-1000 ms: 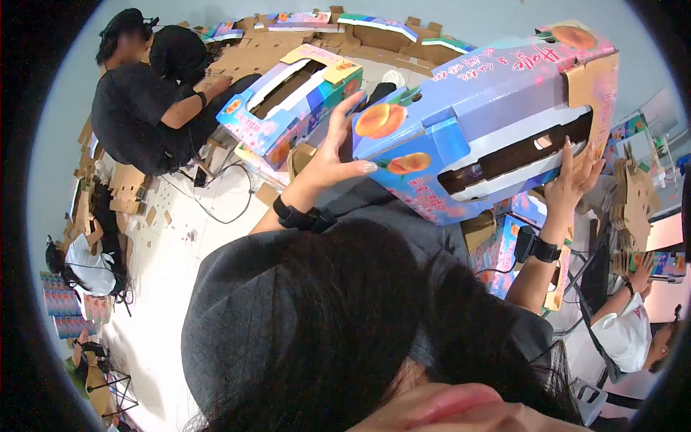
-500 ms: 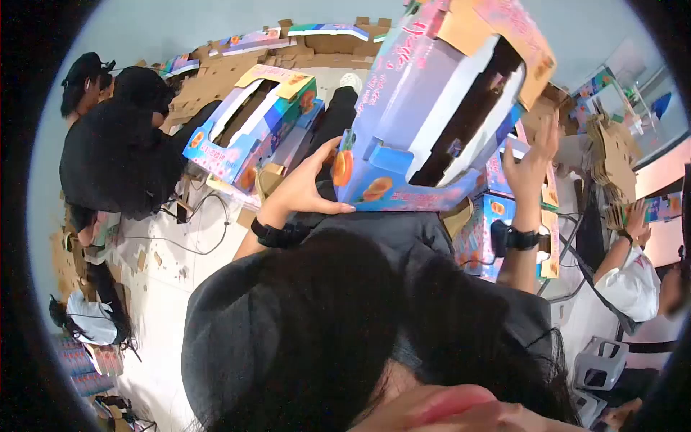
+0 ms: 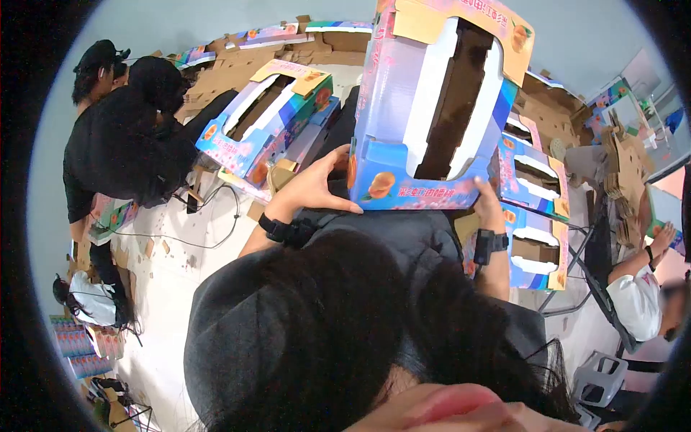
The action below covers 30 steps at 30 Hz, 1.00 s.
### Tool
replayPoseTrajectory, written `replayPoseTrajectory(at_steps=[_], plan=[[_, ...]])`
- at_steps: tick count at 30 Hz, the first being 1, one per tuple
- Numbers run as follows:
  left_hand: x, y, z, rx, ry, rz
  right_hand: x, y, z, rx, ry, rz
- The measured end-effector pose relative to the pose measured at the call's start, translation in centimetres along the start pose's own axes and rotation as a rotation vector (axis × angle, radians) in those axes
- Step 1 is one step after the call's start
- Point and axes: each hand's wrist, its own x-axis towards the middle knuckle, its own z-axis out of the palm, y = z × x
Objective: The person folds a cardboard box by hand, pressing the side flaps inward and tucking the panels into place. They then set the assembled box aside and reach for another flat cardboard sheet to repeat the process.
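A printed carton in blue, pink and orange, with a long cut-out in its top face, rests on my lap between both hands. My left hand grips its lower left corner, thumb along the bottom edge. At the lower right corner, my right hand holds the carton, its fingers partly hidden behind it. Dark inner cardboard shows through the opening, with white flaps on both sides.
Another printed carton stands to the left on a stack. More cartons are piled at the right beside a folding metal frame. Flat brown cardboard is stacked farther right. Co-workers sit at left and right. A grey stool is at the lower right.
My right hand has come down from beside the carton onto its lower right corner. The carton has turned more upright and squarely towards me, while my left hand keeps its hold.
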Motion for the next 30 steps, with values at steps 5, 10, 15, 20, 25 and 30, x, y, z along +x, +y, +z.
replayPoseTrajectory(at_steps=[5, 10, 15, 20, 25, 30], plan=[[0.1, 1.4, -0.4, 0.094, -0.088, -0.058, 1.4, 0.9, -0.1, 0.137, 0.079, 0.054], [-0.1, 0.6, -0.6, 0.111, -0.102, -0.019, 0.3, 0.1, -0.1, 0.039, -0.018, 0.015], [0.6, 1.6, 0.1, 0.075, -0.013, 0.016, -0.9, -0.4, -1.5, -0.104, -0.060, 0.081], [0.9, 1.6, 0.3, -0.008, -0.030, -0.034, -1.7, 0.8, -2.2, -0.103, -0.033, 0.079], [0.5, 1.8, 0.6, 0.014, -0.111, -0.069, -1.9, 0.7, -2.1, -0.037, -0.023, 0.123], [0.6, 0.5, 0.6, 0.073, -0.075, -0.093, -1.4, 1.9, -2.4, 0.038, 0.024, 0.069]])
